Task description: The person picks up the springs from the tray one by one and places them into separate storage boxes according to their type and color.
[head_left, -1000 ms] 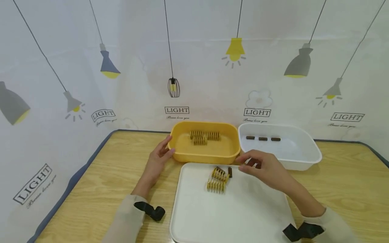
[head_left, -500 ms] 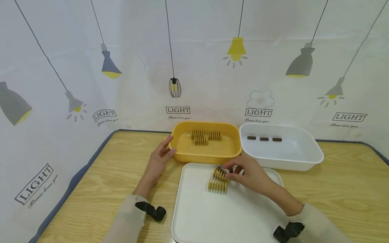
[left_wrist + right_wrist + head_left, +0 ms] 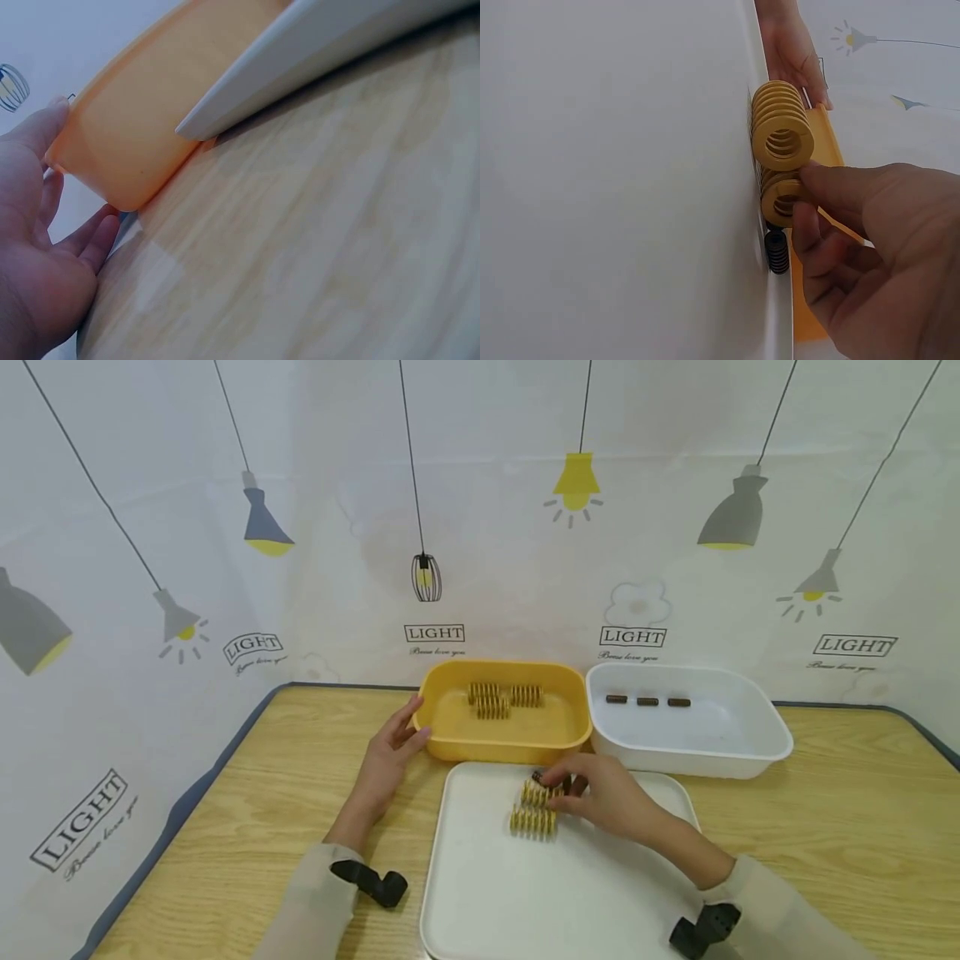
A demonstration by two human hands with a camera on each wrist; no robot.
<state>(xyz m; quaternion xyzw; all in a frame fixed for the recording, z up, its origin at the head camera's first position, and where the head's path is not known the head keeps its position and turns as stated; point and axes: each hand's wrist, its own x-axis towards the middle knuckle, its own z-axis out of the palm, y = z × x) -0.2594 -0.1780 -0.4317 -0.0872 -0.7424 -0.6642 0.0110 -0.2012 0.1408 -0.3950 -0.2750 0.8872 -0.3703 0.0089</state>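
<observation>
My left hand (image 3: 385, 757) rests against the left end of the yellow bin (image 3: 510, 750); its fingers lie relaxed along rim and wall. Inside that bin are yellow coil springs (image 3: 492, 707). Over the white tray (image 3: 555, 902), my right hand (image 3: 607, 795) pinches a yellow spring (image 3: 770, 210) between thumb and fingers, partly covering it. Right beside it on the tray lies a second yellow spring (image 3: 533, 822). A small dark spring (image 3: 778, 255) shows just past the pinched one in the right wrist view; it is mostly hidden by fingers in the head view.
To the right of the yellow bin stands a white bin (image 3: 693, 762) with three small dark springs (image 3: 647, 702) in a row. The tray lies in front of both bins on a wooden table (image 3: 225, 827). A printed cloth (image 3: 510, 527) hangs behind.
My right hand has moved left from near the tray's far edge and now grips the farther yellow spring, which lies less slanted than before. My left hand stays on the yellow bin.
</observation>
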